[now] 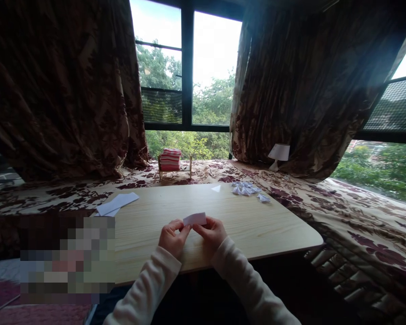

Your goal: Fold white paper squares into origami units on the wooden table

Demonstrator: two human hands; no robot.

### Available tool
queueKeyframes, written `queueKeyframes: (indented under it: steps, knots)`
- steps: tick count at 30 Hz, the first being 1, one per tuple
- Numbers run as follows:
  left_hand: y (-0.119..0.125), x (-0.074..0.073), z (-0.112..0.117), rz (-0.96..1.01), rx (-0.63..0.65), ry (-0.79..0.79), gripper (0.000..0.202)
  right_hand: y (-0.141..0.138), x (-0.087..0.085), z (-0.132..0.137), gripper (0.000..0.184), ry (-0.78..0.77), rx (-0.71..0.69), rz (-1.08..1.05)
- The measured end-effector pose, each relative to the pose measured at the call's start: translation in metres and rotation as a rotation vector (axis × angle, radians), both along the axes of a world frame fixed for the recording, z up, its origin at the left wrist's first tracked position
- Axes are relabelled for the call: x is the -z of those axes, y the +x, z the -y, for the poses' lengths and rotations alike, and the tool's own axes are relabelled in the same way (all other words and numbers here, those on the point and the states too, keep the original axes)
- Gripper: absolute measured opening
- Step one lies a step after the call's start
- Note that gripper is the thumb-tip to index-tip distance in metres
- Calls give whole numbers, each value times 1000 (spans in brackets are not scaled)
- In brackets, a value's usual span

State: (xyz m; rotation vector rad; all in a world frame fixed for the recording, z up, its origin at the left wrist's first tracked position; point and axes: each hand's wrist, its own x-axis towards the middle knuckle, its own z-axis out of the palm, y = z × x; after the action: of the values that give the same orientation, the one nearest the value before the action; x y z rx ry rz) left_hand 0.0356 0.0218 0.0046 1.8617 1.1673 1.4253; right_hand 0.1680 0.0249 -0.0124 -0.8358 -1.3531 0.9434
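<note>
A small white rectangle of paper [195,219] is held up just above the near part of the light wooden table [149,234]. My left hand [173,235] pinches its left end between thumb and fingers. At the other end, my right hand [212,231] grips it the same way, thumb toward me. The lower edge of the paper is partly hidden behind my thumbs. Several folded white paper pieces [245,188] stand grouped at the table's far right. One more folded piece [263,197] lies a little apart from them.
Flat white paper sheets [117,204] lie at the table's left edge. A white triangle [216,188] shows near the far edge. Beyond, on the floral-covered ledge, are a small rack with folded pink striped cloths [170,160] and a white lamp [279,153]. A blurred patch covers the lower left.
</note>
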Motion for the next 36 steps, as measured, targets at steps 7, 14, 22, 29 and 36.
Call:
queueKeyframes:
  steps: [7,14,22,29,36]
  knots:
    - [-1,7,-2,-9,-22,-8,23,-1,2,1,18,-27,103,-21]
    - [-8,7,-3,12,-116,-47,25,16,5,-8,25,-73,369,-71]
    - [-7,1,-2,-59,-80,-25,23,13,-3,0,25,-38,229,-8]
    - [0,0,0,-97,-39,-66,23,13,-2,1,20,-38,168,9]
    - [10,-5,3,-82,-29,-66,24,10,-6,6,15,-1,103,4]
